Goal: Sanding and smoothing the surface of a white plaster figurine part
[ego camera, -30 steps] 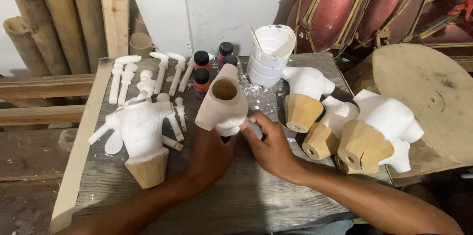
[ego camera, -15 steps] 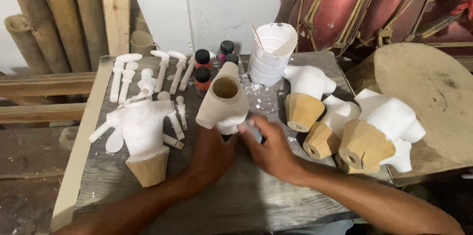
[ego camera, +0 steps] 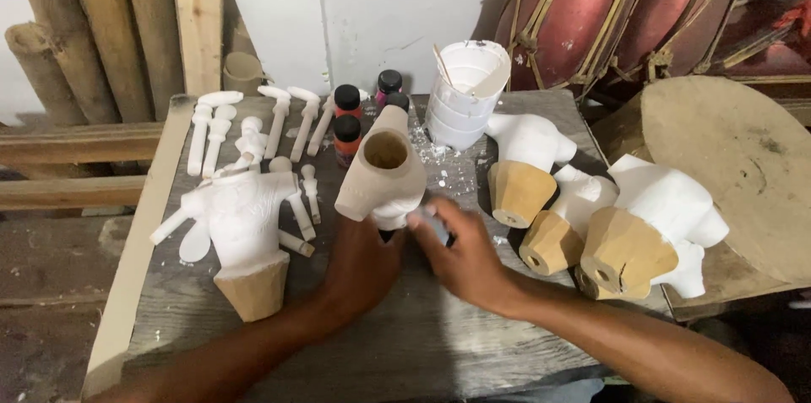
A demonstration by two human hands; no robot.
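My left hand (ego camera: 361,264) grips a hollow wooden torso figure (ego camera: 382,173) from below, its open end tilted up toward me and its underside partly painted white. My right hand (ego camera: 460,255) is closed around a small brush or applicator (ego camera: 432,226), blurred, pressed against the lower right side of that figure. A stack of white cups (ego camera: 463,99) with a stick in it stands just behind, flecks of white paint around it.
A white-painted torso on a wooden base (ego camera: 245,238) stands to the left, with several white limb pieces (ego camera: 253,128) behind it. Small paint bottles (ego camera: 346,116) sit mid-table. Three painted torsos (ego camera: 608,226) lie at right beside a round wooden disc (ego camera: 735,166). Bamboo poles and drums stand behind.
My right hand has shifted slightly along the lower edge of the wooden figure. The left hand and the figure have hardly moved.
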